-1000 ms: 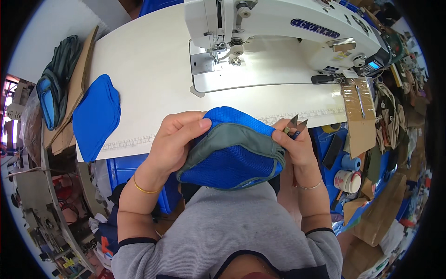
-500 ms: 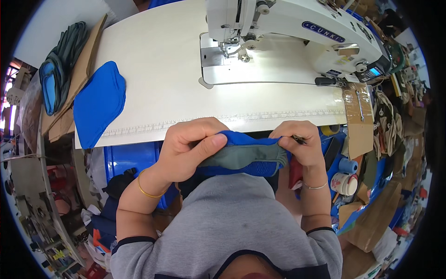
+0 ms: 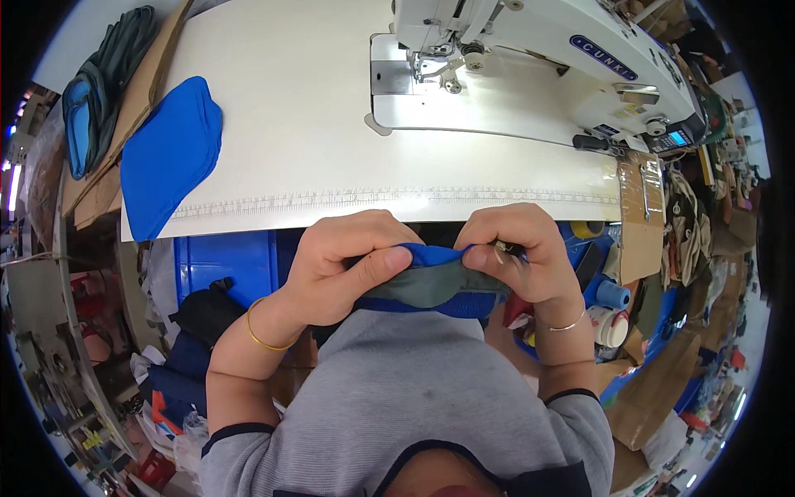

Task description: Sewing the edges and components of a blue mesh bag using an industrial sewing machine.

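Edging the room at left: a grey rack (image 3: pixel 41 319) and a crumpled clear plastic sheet (image 3: pixel 45 174) are seen, bent by the rim.
Cardboard: brown sheets (image 3: pixel 132 132) are set along the left end of the white counter (image 3: pixel 281 99), topped by a dark green and blue cloth bundle (image 3: pixel 116 74).
Blue stack: flat cut pieces (image 3: pixel 170 157) are laid at the counter's left front corner, partly overhanging.
Under the counter: a blue bin (image 3: pixel 224 269) is placed, with dark bags and cloth (image 3: pixel 195 331) heaped nearer.
Front edge: a printed measuring strip (image 3: pixel 356 198) is run along it.
Left hand (image 3: pixel 348 265): the cloth's upper edge is pinched between thumb and fingers.
Green and blue cloth (image 3: pixel 422 286): held between both hands, just before the counter's front edge, close to the grey shirt (image 3: pixel 406 373).
Right hand (image 3: pixel 530 253): the same edge is pinched by this grip; a small metal tool (image 3: pixel 515 250), mostly hidden, is kept among the fingers.
Sewing machine (image 3: pixel 604 70): mounted at the counter's back right, its small screen (image 3: pixel 679 137) lit.
Right end: a wrench (image 3: pixel 646 190) is rested on taped cardboard (image 3: pixel 642 240).
Beyond: a blue thread cone (image 3: pixel 613 294), a pale tub (image 3: pixel 609 328) and piled cloth (image 3: pixel 687 215) are crowded together.
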Available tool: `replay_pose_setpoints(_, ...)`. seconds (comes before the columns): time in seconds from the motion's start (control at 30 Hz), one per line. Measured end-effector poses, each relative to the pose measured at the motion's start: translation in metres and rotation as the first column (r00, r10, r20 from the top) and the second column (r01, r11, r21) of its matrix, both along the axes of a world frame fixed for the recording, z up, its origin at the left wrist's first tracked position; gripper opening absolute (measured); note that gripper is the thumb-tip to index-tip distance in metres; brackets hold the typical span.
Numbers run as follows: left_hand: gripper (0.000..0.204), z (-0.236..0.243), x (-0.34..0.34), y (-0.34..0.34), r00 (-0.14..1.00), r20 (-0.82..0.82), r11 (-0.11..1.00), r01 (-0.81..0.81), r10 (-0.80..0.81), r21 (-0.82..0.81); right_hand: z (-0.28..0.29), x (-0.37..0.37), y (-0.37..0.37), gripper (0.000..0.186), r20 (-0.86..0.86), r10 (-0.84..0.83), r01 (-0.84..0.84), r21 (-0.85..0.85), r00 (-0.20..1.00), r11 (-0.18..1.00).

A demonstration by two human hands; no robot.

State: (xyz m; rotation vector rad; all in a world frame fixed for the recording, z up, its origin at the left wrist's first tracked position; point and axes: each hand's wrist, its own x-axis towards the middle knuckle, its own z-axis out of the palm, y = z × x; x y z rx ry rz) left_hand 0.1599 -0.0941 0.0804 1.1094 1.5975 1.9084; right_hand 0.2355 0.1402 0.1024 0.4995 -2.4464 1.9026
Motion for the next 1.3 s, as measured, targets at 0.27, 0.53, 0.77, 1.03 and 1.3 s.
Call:
replay_pose_setpoints(0.27, 0.022, -0.013, 0.001, -0.003, 0.934, 0.353, 0.994, -0.013, 0.051, -0.110, -0.023, 0.001, -0.008, 0.010, 0.270, -0.075, 0.138, -0.223, 0.960, 0.965)
replay_pose_setpoints(0.53, 0.014, -0.016, -0.023, 0.018, 0.755, 0.655, 0.993, 0.053, 0.028, -0.104, -0.041, -0.013, 0.004, 0.014, 0.459, -0.132, 0.307, -0.329, 0.878, 0.893)
replay_pose_setpoints(0.77, 0.018, -0.019, -0.063, 0.036, 0.696, 0.695, 0.984, -0.130, 0.181, -0.125, -0.049, -0.019, 0.029, 0.022, 0.579, -0.175, 0.493, -0.454, 0.796, 0.742)
replay_pose_setpoints(1.03, 0.020, -0.049, -0.154, 0.046, 0.671, 0.650, 0.852, 0.520, -0.357, -0.068, -0.071, -0.032, 0.072, 0.013, 0.253, -0.637, 0.671, -0.078, 0.729, 0.737)
replay_pose_setpoints(1.3, 0.019, -0.064, -0.150, 0.055, 0.729, 0.568, 0.897, 0.441, -0.382, 0.038, -0.061, -0.026, 0.080, 0.015, 0.374, -0.561, 0.661, -0.234, 0.738, 0.713)
